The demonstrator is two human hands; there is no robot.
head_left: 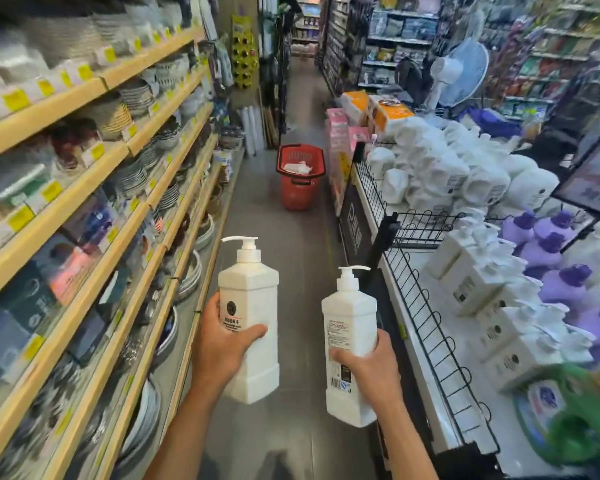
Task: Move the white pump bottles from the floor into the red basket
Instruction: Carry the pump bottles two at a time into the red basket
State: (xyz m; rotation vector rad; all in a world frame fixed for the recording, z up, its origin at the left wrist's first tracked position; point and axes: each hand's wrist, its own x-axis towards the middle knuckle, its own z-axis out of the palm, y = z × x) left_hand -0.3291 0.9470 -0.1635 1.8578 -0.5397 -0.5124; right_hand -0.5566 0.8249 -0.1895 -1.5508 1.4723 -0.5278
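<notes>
Pump bottles, white, held: 2. The left bottle (253,296) is upright in the left hand (222,344), fingers and thumb wrapped round its lower body. The right bottle (350,317) is upright in the right hand (368,368), gripped the same way. Both are held above the floor (291,244), apart from each other.

Red basket (298,195): 1, standing on the aisle floor well ahead. It holds something white whose count cannot be told.

Shelves (66,207), left: stacked plates and bowls, too blurred to count.

Surface (426,323), right, behind a wire rail: many boxed pump bottles (478,278), purple-capped bottles (561,275) and 1 fan (461,74).
</notes>
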